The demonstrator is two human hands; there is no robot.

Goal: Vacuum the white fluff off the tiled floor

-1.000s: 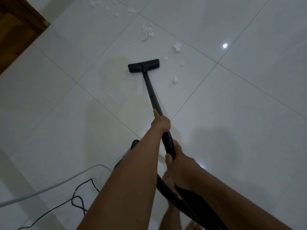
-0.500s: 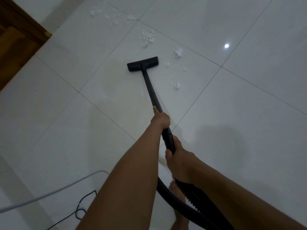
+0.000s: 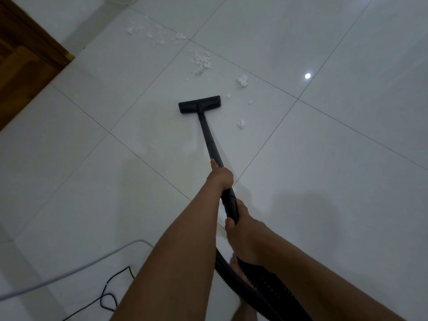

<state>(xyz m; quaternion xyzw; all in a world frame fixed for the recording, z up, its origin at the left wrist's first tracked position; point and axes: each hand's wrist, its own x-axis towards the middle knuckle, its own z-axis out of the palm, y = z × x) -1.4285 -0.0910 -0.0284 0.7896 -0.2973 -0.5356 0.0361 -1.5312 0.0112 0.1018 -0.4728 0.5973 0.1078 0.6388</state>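
A black vacuum wand point(image 3: 209, 140) runs from my hands down to its flat floor head point(image 3: 199, 104), which rests on the white tiled floor point(image 3: 324, 170). My left hand point(image 3: 220, 176) grips the wand higher up the tube. My right hand point(image 3: 243, 230) grips it lower, where the ribbed black hose point(image 3: 259, 283) begins. White fluff lies beyond and to the right of the head: a clump point(image 3: 202, 62) ahead, another clump point(image 3: 242, 80) at the right, a small piece point(image 3: 241, 123) beside the wand, and scattered bits point(image 3: 148, 33) farther off.
A dark wooden door point(image 3: 25, 66) stands at the upper left. A grey cable point(image 3: 69, 269) and a thin black cord point(image 3: 108, 295) lie on the tiles at the lower left. My bare foot point(image 3: 240, 265) shows under the hose. A lamp's reflection point(image 3: 307, 76) glints on the tile.
The view has tilted so more fluff at the far end shows. The floor head sits a little lower and nearer to me than half a second ago. Both hands keep their grip.
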